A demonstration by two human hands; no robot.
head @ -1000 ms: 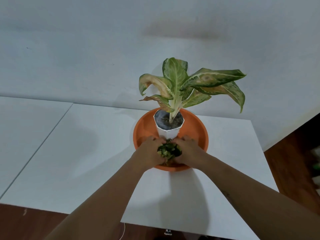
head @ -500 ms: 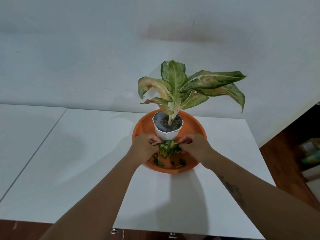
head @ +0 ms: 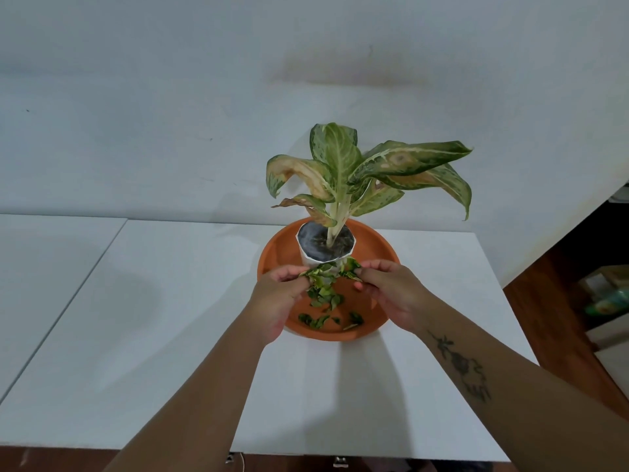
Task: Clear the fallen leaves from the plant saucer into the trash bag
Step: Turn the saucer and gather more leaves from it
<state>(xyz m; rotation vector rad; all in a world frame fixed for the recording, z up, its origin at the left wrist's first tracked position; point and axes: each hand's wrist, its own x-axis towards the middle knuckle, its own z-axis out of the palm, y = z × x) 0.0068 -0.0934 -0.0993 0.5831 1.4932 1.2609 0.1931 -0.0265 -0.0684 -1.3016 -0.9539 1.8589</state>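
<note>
An orange plant saucer [head: 377,248] sits on the white table [head: 163,318], with a white pot [head: 325,247] and a variegated plant [head: 360,168] standing in it. My left hand [head: 277,298] and my right hand [head: 391,289] hover over the saucer's near half, each pinching part of a bunch of small green fallen leaves [head: 326,277]. Some pieces hang or drop between the hands. Several loose leaf pieces [head: 326,320] lie on the saucer floor near its front rim. No trash bag is in view.
A white wall [head: 170,97] rises right behind the table. A second white table [head: 44,274] adjoins on the left. Brown floor [head: 558,321] lies to the right, with some blurred items at the far right edge.
Both hands have lifted off the saucer floor with the gathered leaves and drawn slightly apart. The bunch has loosened, and several pieces now lie on the saucer.
</note>
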